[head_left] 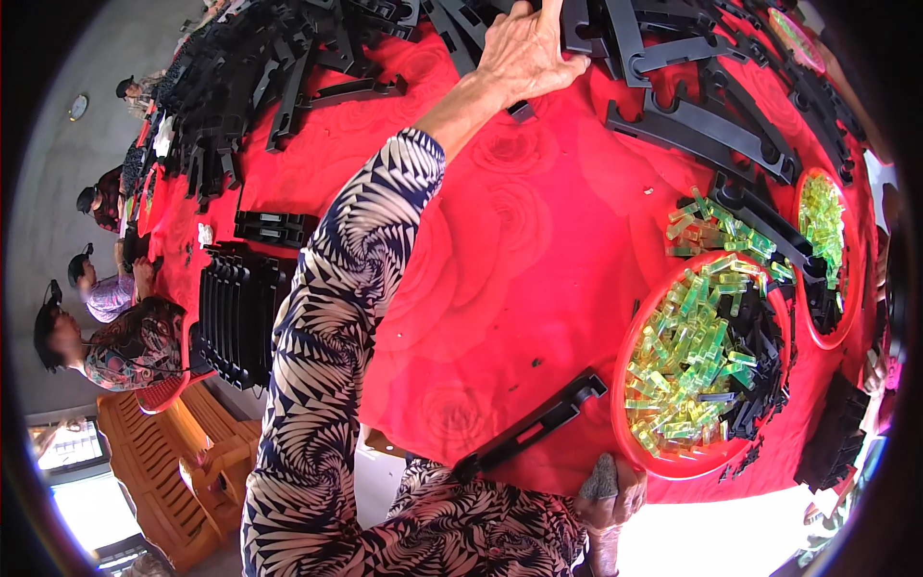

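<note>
On a red rose-patterned tablecloth (538, 260), the left hand (524, 53) reaches far forward, fingers gripping a long black plastic bracket (586, 34) in a heap. Right hand (611, 490), near the table's edge, clutches a small grey object (601, 476) beside a red bowl (630, 423).

A left hand (524, 53) is stretched far across a red tablecloth (519, 250) with rose shapes and is laid on a pile of long black plastic parts (615, 38). The right hand (611, 490) is seen low at the table edge, closed around one black plastic strip (534, 428). A round red tray (673, 466) full of small yellow-green clear pieces (687, 356) is set just beside that hand. More black parts are stacked at the left (236, 322). Other people (106, 337) are seated further along
</note>
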Demonstrator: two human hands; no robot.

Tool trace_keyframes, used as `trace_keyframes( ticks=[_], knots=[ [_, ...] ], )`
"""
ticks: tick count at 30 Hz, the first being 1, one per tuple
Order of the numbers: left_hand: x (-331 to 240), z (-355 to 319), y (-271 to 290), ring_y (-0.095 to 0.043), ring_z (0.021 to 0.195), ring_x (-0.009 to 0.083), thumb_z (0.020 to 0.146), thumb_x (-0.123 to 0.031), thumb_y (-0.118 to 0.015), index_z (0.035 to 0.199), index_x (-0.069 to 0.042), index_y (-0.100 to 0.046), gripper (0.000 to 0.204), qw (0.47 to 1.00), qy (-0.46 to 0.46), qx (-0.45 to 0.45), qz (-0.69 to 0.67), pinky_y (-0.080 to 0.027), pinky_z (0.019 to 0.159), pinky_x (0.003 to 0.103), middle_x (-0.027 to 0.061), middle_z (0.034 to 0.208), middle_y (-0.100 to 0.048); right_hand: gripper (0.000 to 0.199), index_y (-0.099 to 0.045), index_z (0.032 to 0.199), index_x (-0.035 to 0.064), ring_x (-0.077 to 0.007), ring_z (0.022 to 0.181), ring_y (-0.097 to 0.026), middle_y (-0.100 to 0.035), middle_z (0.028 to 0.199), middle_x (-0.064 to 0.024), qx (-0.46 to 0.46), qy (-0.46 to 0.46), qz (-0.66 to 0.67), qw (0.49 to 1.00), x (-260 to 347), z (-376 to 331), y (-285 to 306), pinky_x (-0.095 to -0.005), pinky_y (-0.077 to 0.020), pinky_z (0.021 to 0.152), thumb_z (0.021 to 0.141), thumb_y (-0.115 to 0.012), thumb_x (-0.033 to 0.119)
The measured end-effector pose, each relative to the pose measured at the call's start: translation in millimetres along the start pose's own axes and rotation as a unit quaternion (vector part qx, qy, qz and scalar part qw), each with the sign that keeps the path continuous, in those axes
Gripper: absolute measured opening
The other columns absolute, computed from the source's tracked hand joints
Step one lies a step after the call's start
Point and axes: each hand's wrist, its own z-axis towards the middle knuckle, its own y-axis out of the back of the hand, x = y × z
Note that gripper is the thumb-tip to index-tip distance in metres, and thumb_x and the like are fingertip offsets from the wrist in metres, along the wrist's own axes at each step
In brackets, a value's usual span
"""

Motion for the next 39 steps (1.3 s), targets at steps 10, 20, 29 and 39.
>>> trace_keyframes(
  ticks=[10,20,29,39],
  knots=[
    [18.3,-83.0,20.3,-0.060,0.083,0.0253,0.076,-0.023,-0.075,0.126,-0.009,-0.053,0.057,0.992,-0.117,-0.037,-0.010,-0.053,0.069,0.040,0.0052,0.087,-0.071,0.019,-0.067,0.100,-0.0026,-0.0350,0.076,-0.065,-0.065,0.092,-0.0170,-0.039,0.006,0.014,0.999,-2.1,-0.1,-6.3,-0.0445,-0.0555,0.067,0.082,-0.062,-0.001],
    [4.3,-145.7,48.2,-0.062,0.080,0.0255,0.079,-0.018,-0.075,0.118,-0.008,-0.060,0.043,0.992,-0.113,0.012,-0.053,-0.054,0.069,0.039,0.0033,0.083,-0.068,0.023,-0.068,0.102,-0.0021,-0.0339,0.077,-0.064,-0.064,0.097,-0.0173,-0.036,0.006,0.012,0.999,-1.8,-3.5,-4.7,-0.0444,-0.0545,0.068,0.080,-0.062,0.000],
    [12.2,-63.1,35.7,-0.043,0.123,0.0409,0.072,-0.020,-0.077,0.146,-0.003,-0.031,0.089,0.998,-0.048,-0.001,0.051,-0.038,0.101,0.050,0.0226,0.134,-0.045,0.022,-0.068,0.100,-0.0027,-0.0336,0.074,-0.064,-0.064,0.092,-0.0172,-0.042,0.009,0.011,0.999,-1.9,-1.4,-5.2,-0.0440,-0.0542,0.065,0.079,-0.063,-0.001],
    [51.1,14.1,19.4,-0.016,0.147,0.0448,0.048,-0.027,-0.094,0.157,-0.020,0.001,0.145,0.988,0.035,0.145,0.029,-0.019,0.113,0.060,0.0317,0.159,-0.005,0.026,-0.066,0.104,-0.0033,-0.0358,0.075,-0.062,-0.062,0.095,-0.0183,-0.045,0.020,0.031,0.998,-2.5,-1.0,-6.1,-0.0456,-0.0530,0.063,0.081,-0.057,0.002]
  ],
)
